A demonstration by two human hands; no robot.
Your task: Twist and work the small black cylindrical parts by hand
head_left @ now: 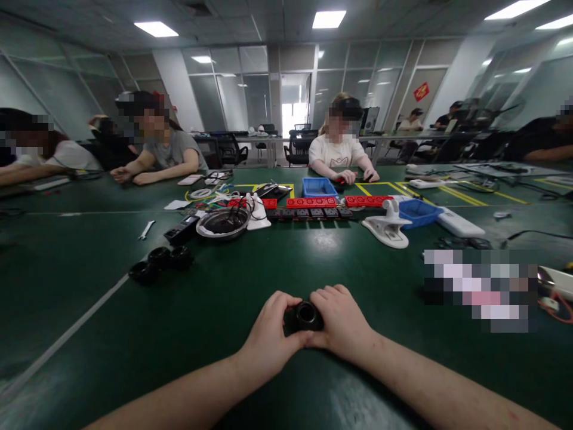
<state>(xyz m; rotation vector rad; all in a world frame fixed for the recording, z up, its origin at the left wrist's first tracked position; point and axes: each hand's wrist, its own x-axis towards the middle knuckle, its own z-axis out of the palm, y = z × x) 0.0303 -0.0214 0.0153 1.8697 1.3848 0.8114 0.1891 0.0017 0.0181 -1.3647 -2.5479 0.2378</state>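
Observation:
Near the front middle of the green table [250,275], a small round black part with a round opening in its top [307,313] sits between my two hands. My left hand [273,328] curls round its left side, thumb at the near edge. From the right, my right hand [342,319] closes on it, fingers over the far side and thumb meeting the left thumb. The palms and thumbs hide much of the part's sides. Farther left stand several similar black round parts [145,272] in a cluster.
Beyond my hands are a metal bowl [224,224], red socket strips [311,202], a white clamp base [387,230], and blue bins [418,213]. A wrench [147,230] lies at left. Across the table sits a person [338,149]; another person [165,149] is farther left.

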